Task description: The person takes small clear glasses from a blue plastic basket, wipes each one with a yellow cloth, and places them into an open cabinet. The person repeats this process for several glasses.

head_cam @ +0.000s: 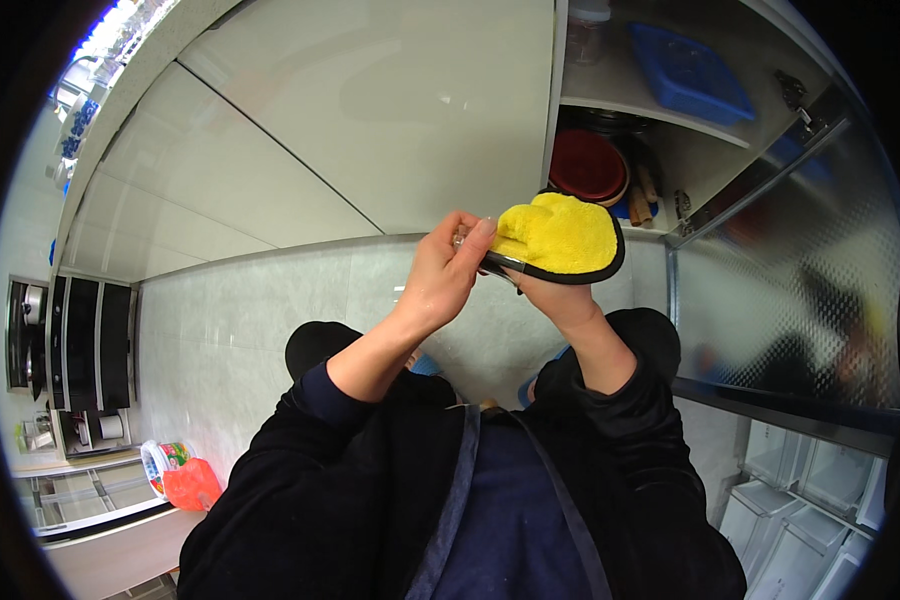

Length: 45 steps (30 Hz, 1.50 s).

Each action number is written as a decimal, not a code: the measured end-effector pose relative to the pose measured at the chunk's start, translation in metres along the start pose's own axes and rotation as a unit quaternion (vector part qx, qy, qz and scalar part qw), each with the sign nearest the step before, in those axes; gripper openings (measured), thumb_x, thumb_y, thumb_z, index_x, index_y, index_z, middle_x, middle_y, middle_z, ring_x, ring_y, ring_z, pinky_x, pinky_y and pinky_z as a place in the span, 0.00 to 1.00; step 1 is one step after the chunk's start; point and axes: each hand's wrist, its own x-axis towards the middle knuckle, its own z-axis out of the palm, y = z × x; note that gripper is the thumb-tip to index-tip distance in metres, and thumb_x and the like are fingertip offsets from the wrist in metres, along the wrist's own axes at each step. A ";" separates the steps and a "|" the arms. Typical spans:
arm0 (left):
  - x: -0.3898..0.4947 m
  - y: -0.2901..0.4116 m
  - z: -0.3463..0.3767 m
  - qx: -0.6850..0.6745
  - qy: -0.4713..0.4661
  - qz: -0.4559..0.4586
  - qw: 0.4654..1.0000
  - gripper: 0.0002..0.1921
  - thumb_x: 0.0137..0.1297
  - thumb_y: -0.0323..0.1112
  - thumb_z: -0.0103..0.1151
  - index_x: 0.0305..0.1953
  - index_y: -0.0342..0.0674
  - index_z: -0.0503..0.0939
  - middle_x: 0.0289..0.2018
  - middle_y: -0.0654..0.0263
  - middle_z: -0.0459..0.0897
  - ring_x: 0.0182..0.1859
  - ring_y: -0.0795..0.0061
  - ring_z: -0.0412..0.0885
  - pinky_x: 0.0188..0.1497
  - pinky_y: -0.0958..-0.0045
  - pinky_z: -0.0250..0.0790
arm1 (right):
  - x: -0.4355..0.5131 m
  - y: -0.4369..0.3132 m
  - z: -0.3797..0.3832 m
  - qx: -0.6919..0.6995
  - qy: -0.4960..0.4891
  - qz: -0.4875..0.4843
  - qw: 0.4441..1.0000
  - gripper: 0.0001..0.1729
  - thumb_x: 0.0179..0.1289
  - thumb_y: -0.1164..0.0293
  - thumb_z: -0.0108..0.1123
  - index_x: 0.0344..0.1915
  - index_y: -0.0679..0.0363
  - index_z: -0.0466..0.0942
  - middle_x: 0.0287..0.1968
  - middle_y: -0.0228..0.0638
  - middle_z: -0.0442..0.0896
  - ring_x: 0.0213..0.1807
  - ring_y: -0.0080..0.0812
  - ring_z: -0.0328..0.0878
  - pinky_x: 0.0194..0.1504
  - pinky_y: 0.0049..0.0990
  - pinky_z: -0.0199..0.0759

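In front of the lower cabinets my left hand [450,266] grips a small clear object [504,271], glass or plastic, mostly covered by my fingers and the cloth. A yellow plush cleaning cloth [559,234] with a black border is bunched against that object. My right hand [559,300] holds the cloth from below, and its fingers are hidden under the fabric. Both hands are close together, with the cloth's left end touching my left thumb.
An open cabinet [649,142] at upper right holds a blue plastic basket [694,75], a lidded jar [589,34] and a round red item [586,166]. Its textured glass door [787,277] stands open. Clear drawers [776,532] lie at lower right. A tub [154,465] with a red plastic bag [191,485] is at left.
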 end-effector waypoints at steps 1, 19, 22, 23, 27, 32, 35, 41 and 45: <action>0.000 0.002 -0.001 0.014 -0.011 -0.012 1.000 0.14 0.63 0.42 0.53 0.36 0.34 0.72 0.24 0.67 0.74 0.24 0.82 0.69 0.27 0.78 0.64 | 0.000 -0.001 -0.001 -0.004 0.011 0.006 1.000 0.13 0.45 0.68 0.67 0.31 0.60 0.77 0.30 0.34 0.79 0.32 0.37 0.75 0.35 0.29 0.67; 0.009 -0.010 -0.002 -0.054 -0.032 -0.073 0.995 0.18 0.68 0.43 0.40 0.27 0.35 0.69 0.15 0.65 0.69 0.19 0.78 0.65 0.22 0.73 0.58 | -0.005 0.002 0.005 -0.044 -0.019 -0.005 0.999 0.13 0.46 0.65 0.67 0.30 0.59 0.77 0.28 0.32 0.79 0.32 0.36 0.75 0.32 0.29 0.67; 0.009 -0.012 -0.002 -0.002 -0.008 -0.020 1.000 0.18 0.68 0.45 0.42 0.30 0.34 0.70 0.16 0.68 0.67 0.20 0.81 0.67 0.23 0.77 0.59 | -0.006 0.005 0.004 -0.033 -0.025 -0.007 0.999 0.13 0.47 0.69 0.67 0.33 0.60 0.77 0.32 0.32 0.80 0.34 0.34 0.76 0.36 0.28 0.68; 0.009 -0.012 -0.002 0.020 0.009 0.013 1.000 0.17 0.67 0.44 0.44 0.31 0.35 0.70 0.16 0.68 0.67 0.20 0.81 0.68 0.23 0.77 0.60 | -0.004 0.003 0.003 -0.010 -0.039 0.040 0.998 0.12 0.47 0.69 0.66 0.33 0.60 0.76 0.33 0.33 0.79 0.34 0.36 0.75 0.36 0.29 0.68; 0.011 -0.001 0.007 0.193 0.099 0.389 0.895 0.09 0.61 0.37 0.53 0.33 0.36 0.71 0.18 0.65 0.69 0.20 0.76 0.69 0.22 0.77 0.61 | 0.001 0.006 0.003 0.386 -0.026 0.331 0.861 0.08 0.54 0.77 0.59 0.35 0.64 0.75 0.35 0.32 0.79 0.39 0.28 0.76 0.40 0.26 0.70; 0.002 -0.001 0.001 0.275 0.091 0.375 0.881 0.08 0.59 0.34 0.55 0.28 0.37 0.71 0.19 0.64 0.72 0.19 0.69 0.70 0.20 0.73 0.60 | 0.000 -0.008 -0.001 0.536 -0.137 0.460 0.695 0.19 0.54 0.73 0.62 0.46 0.64 0.70 0.41 0.31 0.77 0.40 0.24 0.75 0.40 0.23 0.71; -0.003 0.005 0.008 0.276 0.111 0.282 0.912 0.11 0.61 0.37 0.52 0.26 0.37 0.71 0.18 0.61 0.73 0.17 0.66 0.70 0.19 0.70 0.61 | -0.001 -0.003 0.002 0.438 -0.110 0.353 0.819 0.20 0.52 0.73 0.64 0.45 0.64 0.71 0.41 0.30 0.77 0.39 0.25 0.75 0.41 0.23 0.70; 0.016 -0.016 -0.006 0.010 -0.062 -0.026 0.998 0.18 0.67 0.44 0.39 0.29 0.36 0.73 0.15 0.68 0.67 0.13 0.80 0.57 0.16 0.76 0.51 | -0.021 0.015 0.010 0.032 -0.034 0.010 0.999 0.19 0.44 0.69 0.68 0.39 0.58 0.75 0.36 0.32 0.78 0.39 0.36 0.75 0.41 0.29 0.68; 0.015 -0.005 -0.011 -0.096 -0.141 -0.168 0.971 0.17 0.67 0.45 0.37 0.29 0.41 0.72 0.15 0.76 0.62 0.13 0.88 0.49 0.15 0.83 0.38 | -0.018 0.013 0.005 -0.065 -0.025 -0.118 0.991 0.21 0.46 0.68 0.68 0.43 0.56 0.75 0.39 0.32 0.78 0.42 0.35 0.74 0.45 0.30 0.66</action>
